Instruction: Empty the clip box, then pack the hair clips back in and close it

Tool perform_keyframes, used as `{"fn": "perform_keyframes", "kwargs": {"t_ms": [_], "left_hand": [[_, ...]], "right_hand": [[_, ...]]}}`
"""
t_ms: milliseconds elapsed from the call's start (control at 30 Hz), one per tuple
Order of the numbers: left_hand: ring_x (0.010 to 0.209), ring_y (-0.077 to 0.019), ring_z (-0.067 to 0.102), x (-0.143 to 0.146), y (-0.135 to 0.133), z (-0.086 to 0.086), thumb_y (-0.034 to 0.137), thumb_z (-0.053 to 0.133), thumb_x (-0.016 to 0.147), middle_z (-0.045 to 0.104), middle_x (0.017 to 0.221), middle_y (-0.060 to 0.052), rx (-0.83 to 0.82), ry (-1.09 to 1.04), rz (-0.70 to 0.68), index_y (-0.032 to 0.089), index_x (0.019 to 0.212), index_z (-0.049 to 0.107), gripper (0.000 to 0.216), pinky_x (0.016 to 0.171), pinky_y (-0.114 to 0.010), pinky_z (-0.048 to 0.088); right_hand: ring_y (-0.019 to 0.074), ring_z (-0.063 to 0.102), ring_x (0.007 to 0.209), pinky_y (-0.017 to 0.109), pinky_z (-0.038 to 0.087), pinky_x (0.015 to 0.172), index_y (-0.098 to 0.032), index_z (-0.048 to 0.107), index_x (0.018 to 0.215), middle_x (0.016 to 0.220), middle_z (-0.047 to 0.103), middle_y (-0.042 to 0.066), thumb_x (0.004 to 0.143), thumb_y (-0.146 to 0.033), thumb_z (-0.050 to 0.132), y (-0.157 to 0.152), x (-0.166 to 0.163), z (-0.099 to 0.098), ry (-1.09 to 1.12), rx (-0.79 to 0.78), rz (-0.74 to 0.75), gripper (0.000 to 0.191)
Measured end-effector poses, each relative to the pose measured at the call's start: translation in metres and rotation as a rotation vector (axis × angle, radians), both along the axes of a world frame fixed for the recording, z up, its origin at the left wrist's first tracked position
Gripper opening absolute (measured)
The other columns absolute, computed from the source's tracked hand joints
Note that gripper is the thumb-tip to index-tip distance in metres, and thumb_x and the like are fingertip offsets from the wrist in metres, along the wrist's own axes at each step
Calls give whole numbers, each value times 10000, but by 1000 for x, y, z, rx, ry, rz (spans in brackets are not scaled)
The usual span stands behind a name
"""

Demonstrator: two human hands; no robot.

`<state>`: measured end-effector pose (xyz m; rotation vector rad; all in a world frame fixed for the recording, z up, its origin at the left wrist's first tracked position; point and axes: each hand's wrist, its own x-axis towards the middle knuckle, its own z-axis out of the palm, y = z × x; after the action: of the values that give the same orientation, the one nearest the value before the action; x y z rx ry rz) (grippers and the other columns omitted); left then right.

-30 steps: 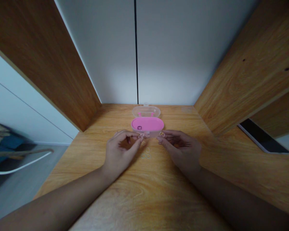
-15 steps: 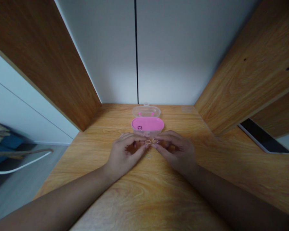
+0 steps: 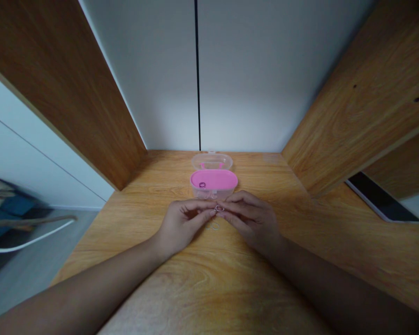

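My left hand (image 3: 183, 222) and my right hand (image 3: 249, 218) meet at the fingertips over the wooden desk (image 3: 209, 274), both pinched on a small ring-shaped loop (image 3: 219, 208) held between them. Just below the fingertips, a couple of pale thin loops (image 3: 212, 226) lie on the desk. Behind the hands stands an open small pink box (image 3: 213, 180) with its clear lid (image 3: 212, 161) tipped back; a small dark ring (image 3: 202, 185) lies in the pink tray.
Wooden side panels (image 3: 73, 93) rise left and right of the desk, with a white back wall (image 3: 230, 74) behind. A dark flat device (image 3: 380, 197) lies on a ledge at the right. A chair (image 3: 21, 228) stands at the lower left.
Both hands drew together from apart. Each held a small loop near the box; now their fingertips touch over one spot, slightly nearer to me.
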<state>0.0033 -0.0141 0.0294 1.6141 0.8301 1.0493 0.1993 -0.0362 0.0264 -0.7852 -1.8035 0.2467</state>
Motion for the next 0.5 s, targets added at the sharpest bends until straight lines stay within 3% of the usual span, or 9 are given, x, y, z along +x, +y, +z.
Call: {"fn": "perform_keyframes", "kwargs": {"t_ms": [233,500], "left_hand": [[859,-209,770,2,1,-4,305,812,788,811,982,-90,-163,-137,-5,170,952,812,213,869,-343,624],[844,-166,769,3,1,-5,228,807,804,813,906,-70,-175,-258,-61,148,1005,724,232,852,-289,606]], "right_hand": [[126,719,803,230,619,718,-297,758,1134,954,730,34,879,-159,727,0,1,-1,-44,17,-47,292],[140,726,829,253,624,741,-303,763,1111,964,736,36,867,-140,730,1,0,0,-40,15,-32,295]]}}
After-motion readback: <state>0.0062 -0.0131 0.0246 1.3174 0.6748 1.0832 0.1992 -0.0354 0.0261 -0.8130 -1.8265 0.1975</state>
